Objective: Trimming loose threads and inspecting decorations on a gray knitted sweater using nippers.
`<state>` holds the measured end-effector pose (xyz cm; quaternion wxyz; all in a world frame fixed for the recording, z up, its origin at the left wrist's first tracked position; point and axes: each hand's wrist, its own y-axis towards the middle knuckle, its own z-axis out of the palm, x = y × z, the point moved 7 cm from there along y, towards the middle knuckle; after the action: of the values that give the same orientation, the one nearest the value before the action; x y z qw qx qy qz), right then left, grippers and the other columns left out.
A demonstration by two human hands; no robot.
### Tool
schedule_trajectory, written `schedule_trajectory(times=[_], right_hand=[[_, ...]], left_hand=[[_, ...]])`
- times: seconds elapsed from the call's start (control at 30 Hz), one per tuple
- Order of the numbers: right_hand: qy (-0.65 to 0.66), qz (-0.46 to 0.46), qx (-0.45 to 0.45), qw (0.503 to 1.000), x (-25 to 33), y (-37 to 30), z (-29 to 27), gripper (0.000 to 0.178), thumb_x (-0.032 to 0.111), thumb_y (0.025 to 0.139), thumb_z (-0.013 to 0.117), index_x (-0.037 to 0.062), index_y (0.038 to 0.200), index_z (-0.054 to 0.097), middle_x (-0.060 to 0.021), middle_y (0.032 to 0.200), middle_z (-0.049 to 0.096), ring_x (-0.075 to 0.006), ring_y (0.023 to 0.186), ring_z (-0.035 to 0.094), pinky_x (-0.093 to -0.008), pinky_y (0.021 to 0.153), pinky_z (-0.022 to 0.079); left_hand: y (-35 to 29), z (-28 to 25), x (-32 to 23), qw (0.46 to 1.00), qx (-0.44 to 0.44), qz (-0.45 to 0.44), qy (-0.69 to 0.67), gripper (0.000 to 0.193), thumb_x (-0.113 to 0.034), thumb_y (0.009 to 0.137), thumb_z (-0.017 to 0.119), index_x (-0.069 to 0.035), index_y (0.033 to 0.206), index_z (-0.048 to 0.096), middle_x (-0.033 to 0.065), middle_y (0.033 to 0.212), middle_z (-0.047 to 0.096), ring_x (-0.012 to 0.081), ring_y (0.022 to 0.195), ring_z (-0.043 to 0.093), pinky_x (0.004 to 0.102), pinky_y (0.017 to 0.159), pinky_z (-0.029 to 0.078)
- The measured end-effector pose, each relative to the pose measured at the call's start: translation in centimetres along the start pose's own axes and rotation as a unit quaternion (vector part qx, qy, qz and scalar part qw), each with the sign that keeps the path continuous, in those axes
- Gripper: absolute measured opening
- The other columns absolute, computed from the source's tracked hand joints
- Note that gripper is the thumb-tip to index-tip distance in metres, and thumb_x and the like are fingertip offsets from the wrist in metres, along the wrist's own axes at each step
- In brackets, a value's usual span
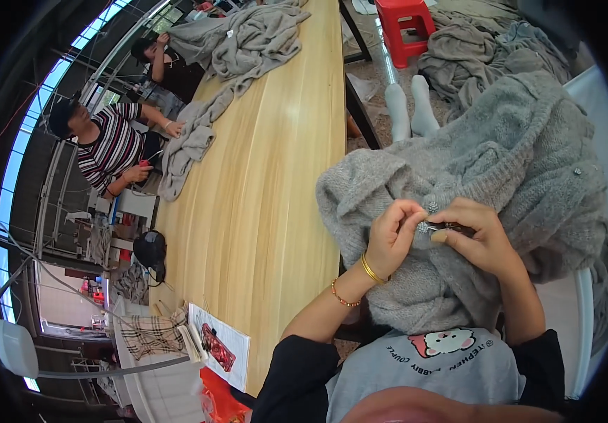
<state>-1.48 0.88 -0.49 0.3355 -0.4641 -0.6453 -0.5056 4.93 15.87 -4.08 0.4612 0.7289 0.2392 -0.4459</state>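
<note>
A grey knitted sweater (416, 289) lies bunched across my lap. My left hand (392, 240) pinches at the knit beside a sparkly silver button (422, 227); whatever is between the fingertips is too small to make out. Closed round a small dark-handled tool with a thin metal tip (459, 229), my right hand (486, 240) brings that tip up to the button. The tool's kind is mostly hidden by the fingers. Just above sits a second sparkly button (432, 206), and another button (577, 171) shows on the fabric at the right.
A long wooden table (275, 183) runs along my left, with a phone (218, 347) on white paper at its near end. Two people work across it with grey garments (254, 49). Beyond my feet are a red stool (404, 28) and heaped garments (473, 53).
</note>
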Motion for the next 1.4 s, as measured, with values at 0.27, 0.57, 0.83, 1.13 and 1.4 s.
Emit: schedule_trajectory(times=[0.27,0.57,0.83,1.13,1.4], right_hand=[[0.056,0.067,-0.038,0.995,-2.6,0.4,0.2,0.034,0.002,0.076,0.073,0.0015,0.110,0.068,0.0012,0.078,0.053,-0.0080,0.070,0.048,-0.0222,0.061,0.038],[0.086,0.142,-0.001,0.986,-8.2,1.4,1.4,0.018,0.010,0.084,0.072,0.0003,0.099,0.071,0.0056,0.080,0.062,-0.0029,0.068,0.049,-0.0206,0.060,0.038],[0.285,0.201,-0.017,0.937,-9.7,1.0,1.8,0.013,0.010,0.094,0.066,-0.0001,0.102,0.068,0.0061,0.081,0.064,0.0000,0.069,0.052,-0.0176,0.059,0.039],[0.240,0.251,-0.113,0.931,-10.5,1.6,-0.3,0.016,0.021,0.095,0.067,0.0062,0.089,0.068,0.0096,0.066,0.055,0.0010,0.053,0.040,-0.0174,0.048,0.027],[0.337,0.273,-0.144,0.890,-10.2,1.6,-0.6,0.019,0.028,0.095,0.067,0.0105,0.087,0.067,0.0110,0.060,0.050,0.0011,0.045,0.033,-0.0181,0.042,0.021]], left_hand=[[0.7,-0.1,2.5,0.987,-0.022,-0.123,-0.102,0.009,-0.010,0.099,0.059,-0.002,0.102,0.060,-0.0045,0.082,0.057,0.0020,0.072,0.049,0.0180,0.065,0.041],[0.9,-0.3,6.7,0.916,-0.054,-0.283,-0.279,0.014,-0.018,0.099,0.060,-0.006,0.107,0.063,-0.0061,0.087,0.063,-0.0010,0.070,0.052,0.0162,0.058,0.041],[0.2,-0.3,5.8,0.921,0.002,-0.277,-0.273,0.022,-0.023,0.104,0.051,-0.006,0.117,0.056,0.0022,0.108,0.060,0.0075,0.083,0.059,0.0245,0.080,0.048],[0.3,1.0,5.8,0.938,0.080,-0.239,-0.236,0.028,-0.021,0.105,0.047,0.000,0.122,0.054,0.0074,0.110,0.061,0.0135,0.096,0.062,0.0284,0.091,0.049],[0.3,2.1,5.5,0.956,0.092,-0.195,-0.199,0.033,-0.007,0.100,0.055,0.004,0.130,0.051,0.0083,0.105,0.064,0.0164,0.097,0.066,0.0265,0.089,0.050]])
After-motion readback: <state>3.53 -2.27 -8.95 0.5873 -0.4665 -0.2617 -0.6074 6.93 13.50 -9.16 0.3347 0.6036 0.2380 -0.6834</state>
